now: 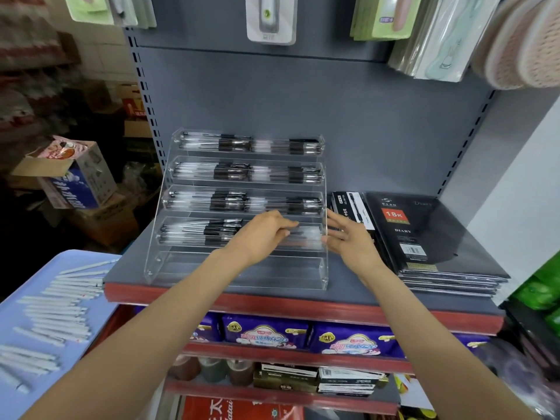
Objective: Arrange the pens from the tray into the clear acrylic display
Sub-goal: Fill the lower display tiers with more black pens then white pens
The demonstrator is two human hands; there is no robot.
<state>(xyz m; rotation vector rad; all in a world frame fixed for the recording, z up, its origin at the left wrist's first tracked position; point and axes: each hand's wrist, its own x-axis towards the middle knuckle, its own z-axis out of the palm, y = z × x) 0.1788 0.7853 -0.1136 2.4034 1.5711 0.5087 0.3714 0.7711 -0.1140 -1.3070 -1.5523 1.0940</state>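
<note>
A clear acrylic display [169, 269] with stepped tiers stands on the grey shelf. Its upper tiers hold rows of black-gripped pens [242, 172]. My left hand [262, 234] reaches into the fourth tier, its fingers curled over pens on the tier's right side. My right hand [348, 237] is at the display's right wall, fingers straight and spread, touching the clear side. The lowest tier [212, 268] holds nothing. A pale blue tray [100, 313] at the lower left carries several white pens [57, 310].
A stack of black diary notebooks [433, 237] and a black-and-white pen box [353, 207] lie right of the display. Packaged goods hang above it. Purple packs [266, 334] fill the shelf below. Cardboard boxes [72, 174] sit at the left.
</note>
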